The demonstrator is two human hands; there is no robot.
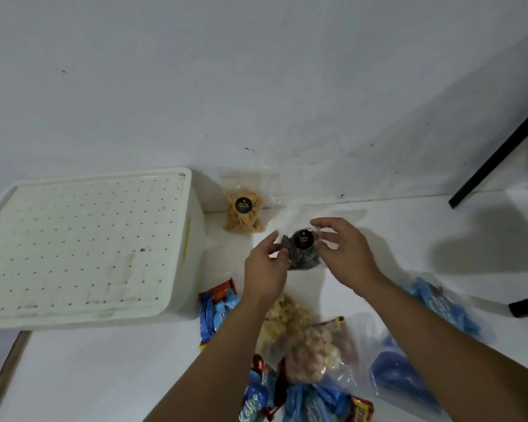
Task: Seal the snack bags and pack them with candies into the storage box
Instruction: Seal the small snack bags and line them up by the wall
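The box (83,248) stood at the left on the white table (393,239), its perforated lid on, so nothing was packed yet. It looked rigid and bulky, a thing for two hands at the side walls once the lid was off.

Near the person lay the candies (215,312), a scatter of blue and red wrappers beside and below the box, with more in blue bags (439,303) at the right. They looked small, slick and light, best scooped by the handful.

Two clear bags of pale snacks (305,345) lay under the forearms, soft and crushable. A yellow-chip bag (244,214) leaned by the wall, just right of the box.

Smallest was the dark bag (302,248), standing between the hands. The left hand (265,266) pinched its left edge; the right hand (345,254) curled at its right side, fingers touching the film. The bag seemed light, its plastic thin, slippery and crinkly, its contents brittle. I judged the clear top strip above the sticker the place to hold, pressing along the seal rather than squeezing the body.
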